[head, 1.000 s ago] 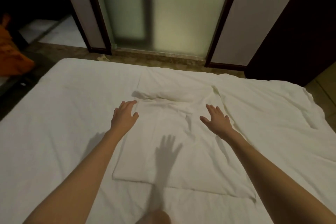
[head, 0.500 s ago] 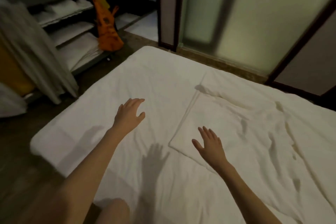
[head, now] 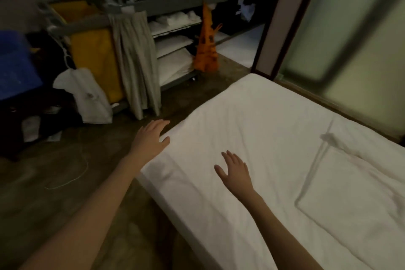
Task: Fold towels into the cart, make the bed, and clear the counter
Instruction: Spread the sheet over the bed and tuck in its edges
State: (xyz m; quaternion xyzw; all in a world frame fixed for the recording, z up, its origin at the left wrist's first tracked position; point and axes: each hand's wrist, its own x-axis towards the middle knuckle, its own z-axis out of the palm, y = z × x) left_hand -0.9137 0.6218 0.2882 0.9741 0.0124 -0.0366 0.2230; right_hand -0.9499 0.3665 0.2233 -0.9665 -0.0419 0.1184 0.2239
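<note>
- Our left hand (head: 151, 138) reaches past the bed (head: 252, 129) edge, palm down, fingers straight and slightly apart, holding nothing.
- Our right hand (head: 235, 171) hovers flat over the sheet, fingers spread.
- The folded towel (head: 350, 199) lies on the bed to our right; the cart (head: 135, 15) stands beyond.

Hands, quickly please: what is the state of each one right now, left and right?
Left hand: open, fingers spread at the edge of the bed, holding nothing.
Right hand: open, fingers straight, over the white sheet, holding nothing.
</note>
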